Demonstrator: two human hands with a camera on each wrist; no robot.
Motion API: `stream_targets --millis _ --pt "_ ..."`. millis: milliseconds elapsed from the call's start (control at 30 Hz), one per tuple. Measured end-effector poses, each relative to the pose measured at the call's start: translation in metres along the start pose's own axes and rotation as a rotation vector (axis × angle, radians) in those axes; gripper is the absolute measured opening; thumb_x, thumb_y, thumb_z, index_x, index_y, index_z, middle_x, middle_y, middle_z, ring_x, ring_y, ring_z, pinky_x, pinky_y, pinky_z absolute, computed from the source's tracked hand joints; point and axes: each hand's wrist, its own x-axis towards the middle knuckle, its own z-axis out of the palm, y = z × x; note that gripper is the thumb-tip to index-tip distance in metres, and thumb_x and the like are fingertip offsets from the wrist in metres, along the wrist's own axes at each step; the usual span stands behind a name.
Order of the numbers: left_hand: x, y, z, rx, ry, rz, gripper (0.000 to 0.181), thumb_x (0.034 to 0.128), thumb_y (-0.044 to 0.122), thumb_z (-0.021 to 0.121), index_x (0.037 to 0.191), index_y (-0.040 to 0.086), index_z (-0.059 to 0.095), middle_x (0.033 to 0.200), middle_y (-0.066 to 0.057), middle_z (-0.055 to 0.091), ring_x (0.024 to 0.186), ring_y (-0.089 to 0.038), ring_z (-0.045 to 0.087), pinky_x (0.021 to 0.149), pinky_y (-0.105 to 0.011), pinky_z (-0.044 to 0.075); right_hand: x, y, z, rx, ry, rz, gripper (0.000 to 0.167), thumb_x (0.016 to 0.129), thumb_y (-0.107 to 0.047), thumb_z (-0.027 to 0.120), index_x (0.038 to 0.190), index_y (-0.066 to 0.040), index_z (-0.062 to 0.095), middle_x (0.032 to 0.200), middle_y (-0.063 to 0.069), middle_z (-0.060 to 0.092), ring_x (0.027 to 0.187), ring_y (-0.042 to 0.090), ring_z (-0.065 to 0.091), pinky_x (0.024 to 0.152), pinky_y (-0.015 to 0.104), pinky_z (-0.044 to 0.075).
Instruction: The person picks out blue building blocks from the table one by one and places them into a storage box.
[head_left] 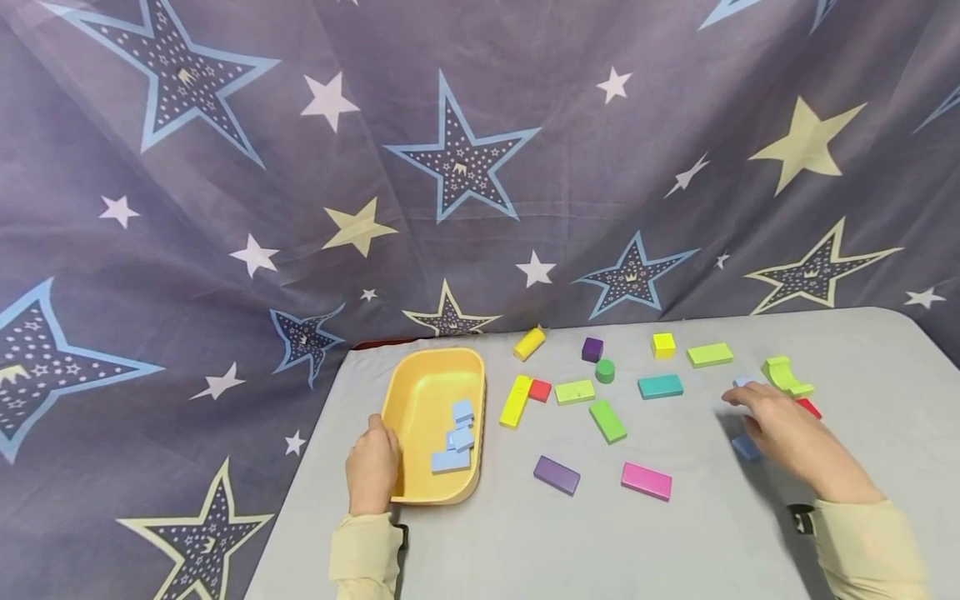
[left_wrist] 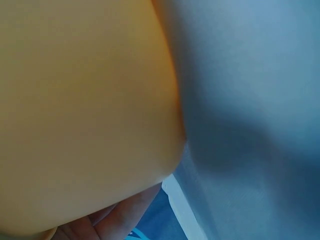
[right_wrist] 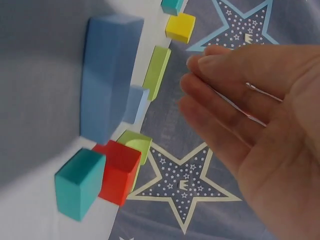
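My left hand grips the left rim of a yellow plastic basin; in the left wrist view its fingers show behind the basin's wall. Several light blue blocks lie in the basin's right part. Over the table's right side, my right hand hovers with relaxed fingers and nothing held. Below it lies a blue rectangular block, large in the right wrist view. Another light blue block shows just beyond the fingertips, partly hidden by the hand in the head view.
Near my right hand are a red block, a teal block and a light green curved block. Between the hands lie several other blocks, among them a pink one and a purple one. A star-patterned curtain hangs behind the table.
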Motion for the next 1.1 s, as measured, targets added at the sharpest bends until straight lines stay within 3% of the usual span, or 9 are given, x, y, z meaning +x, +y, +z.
stream_targets --millis 100,233,467,533,733,933,1100 --pt "0.0 0.0 0.0 0.002 -0.004 0.0 0.02 0.0993 0.01 0.05 0.106 -0.008 0.051 0.078 -0.033 0.064 0.068 -0.052 0.064 0.059 -0.06 0.048 -0.003 0.004 -0.001 -0.002 0.031 -0.024 0.043 0.059 0.021 0.071 0.099 0.007 0.066 0.097 0.022 0.067 0.094 0.043 0.065 0.082 0.057 0.05" --pt "0.001 0.0 0.0 0.002 -0.006 -0.001 0.02 0.0993 0.011 0.049 0.106 -0.008 0.051 0.078 -0.033 0.064 0.069 -0.052 0.064 0.059 -0.06 0.048 -0.006 0.008 -0.004 -0.01 0.013 -0.015 0.042 0.059 0.016 0.073 0.1 0.007 0.066 0.099 0.026 0.067 0.096 0.047 0.063 0.083 0.06 0.049" --pt "0.0 0.0 0.0 -0.001 -0.009 -0.002 0.019 0.099 0.01 0.05 0.106 -0.007 0.051 0.077 -0.032 0.064 0.068 -0.051 0.064 0.058 -0.06 0.048 -0.013 0.009 -0.008 0.004 -0.202 0.104 0.036 0.074 -0.009 0.081 0.104 0.006 0.066 0.105 0.027 0.064 0.104 0.049 0.058 0.09 0.061 0.045" --pt "0.0 0.0 0.0 0.0 -0.013 -0.003 0.019 0.0991 0.011 0.05 0.107 -0.007 0.051 0.077 -0.032 0.064 0.068 -0.051 0.064 0.058 -0.06 0.049 -0.015 0.01 -0.006 0.001 -0.201 0.108 0.035 0.074 -0.011 0.082 0.102 0.005 0.067 0.105 0.026 0.065 0.104 0.049 0.059 0.09 0.061 0.045" --pt "0.0 0.0 -0.001 -0.004 -0.008 -0.003 0.019 0.0987 0.01 0.051 0.106 -0.007 0.051 0.078 -0.032 0.064 0.069 -0.052 0.064 0.058 -0.06 0.048 -0.021 0.015 -0.003 -0.014 -0.118 0.061 0.03 0.068 -0.003 0.08 0.095 0.002 0.069 0.096 0.017 0.066 0.093 0.04 0.062 0.085 0.054 0.046" --pt "0.0 0.001 -0.001 -0.009 0.016 0.012 0.018 0.0982 0.009 0.051 0.104 -0.008 0.051 0.076 -0.032 0.064 0.067 -0.052 0.064 0.058 -0.06 0.048 -0.024 0.02 -0.002 0.011 -0.205 0.109 0.037 0.059 0.005 0.077 0.095 0.004 0.068 0.095 0.016 0.067 0.095 0.042 0.062 0.085 0.056 0.046" --pt "0.0 0.001 0.0 -0.011 0.022 0.01 0.017 0.0983 0.009 0.051 0.103 -0.007 0.051 0.076 -0.032 0.064 0.068 -0.052 0.064 0.058 -0.061 0.047 -0.026 0.021 0.001 0.019 -0.213 0.097 0.041 0.054 0.01 0.074 0.093 0.003 0.068 0.093 0.014 0.067 0.092 0.04 0.061 0.083 0.056 0.048"
